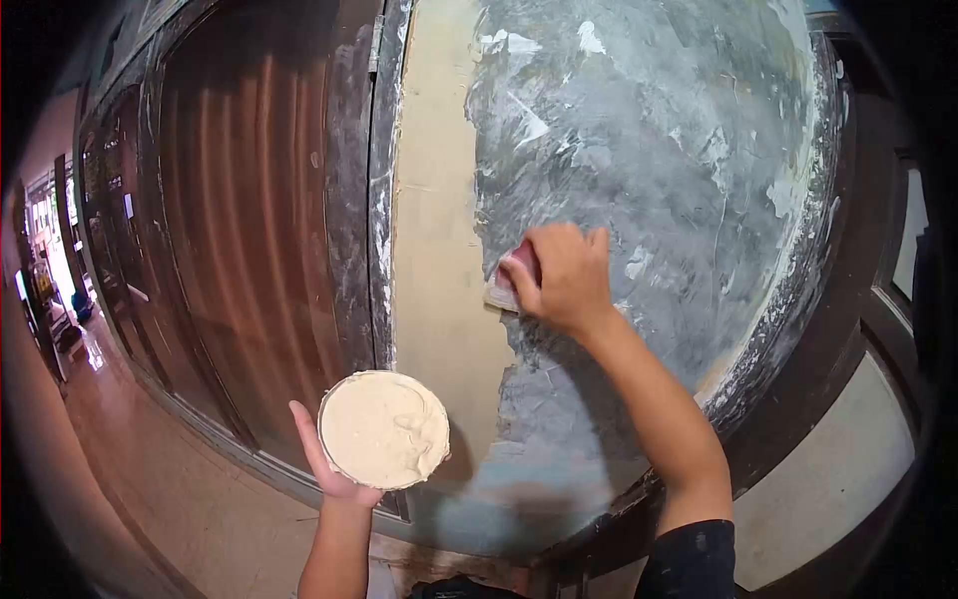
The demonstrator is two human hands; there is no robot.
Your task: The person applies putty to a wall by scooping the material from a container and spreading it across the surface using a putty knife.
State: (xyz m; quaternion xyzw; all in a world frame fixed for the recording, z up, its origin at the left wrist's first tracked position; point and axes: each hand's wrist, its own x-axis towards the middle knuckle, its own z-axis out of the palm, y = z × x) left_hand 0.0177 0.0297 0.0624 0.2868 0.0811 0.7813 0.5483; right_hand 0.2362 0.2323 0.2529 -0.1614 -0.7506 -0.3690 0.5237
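My left hand [327, 469] holds a round container of cream-coloured putty [384, 429] up at chest height, in front of the lower wall. My right hand [564, 275] grips a small putty scraper [504, 290] with a reddish handle and presses its blade flat against the wall panel [659, 150]. The blade sits at the border between the cream putty strip [434, 220] and the grey, streaked surface to its right. My fingers cover most of the scraper.
A brown wooden door [249, 220] with a putty-smeared frame [384, 180] stands left of the panel. A dark frame [848, 299] runs down the right. A corridor with a shiny floor [90, 349] recedes at far left.
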